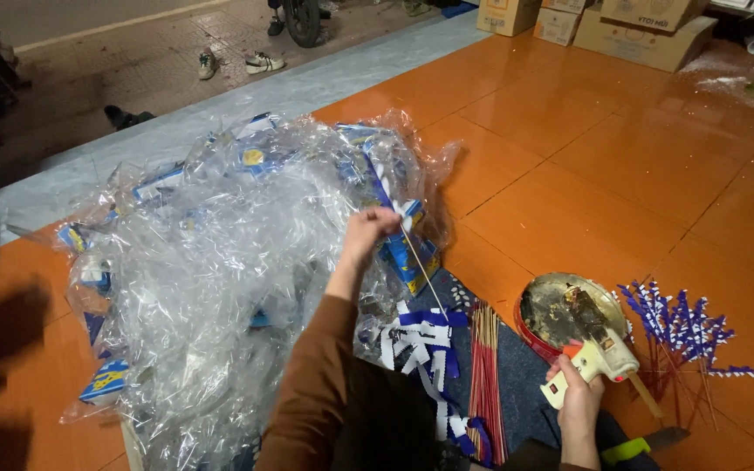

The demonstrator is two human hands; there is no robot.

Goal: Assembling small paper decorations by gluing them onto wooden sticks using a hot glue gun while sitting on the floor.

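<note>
Item: thin stick [418, 262], pinched in our left hand [368, 228] over the plastic bags [220, 262]. Right hand [579, 403] closed round the glue gun [593, 362] beside the round tin [560, 307]. Keep the nozzle over the tin; steady the stick.

Cardboard boxes [647, 26] along the far wall, shoes [263, 62] on the concrete, orange tiled floor [621, 157]

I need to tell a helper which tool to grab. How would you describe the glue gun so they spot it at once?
On the orange tiled floor, find the round red tin at lower right. The glue gun is over its near edge, held in the right hand: cream body, orange trigger, unlike the thin sticks beside it.
</note>
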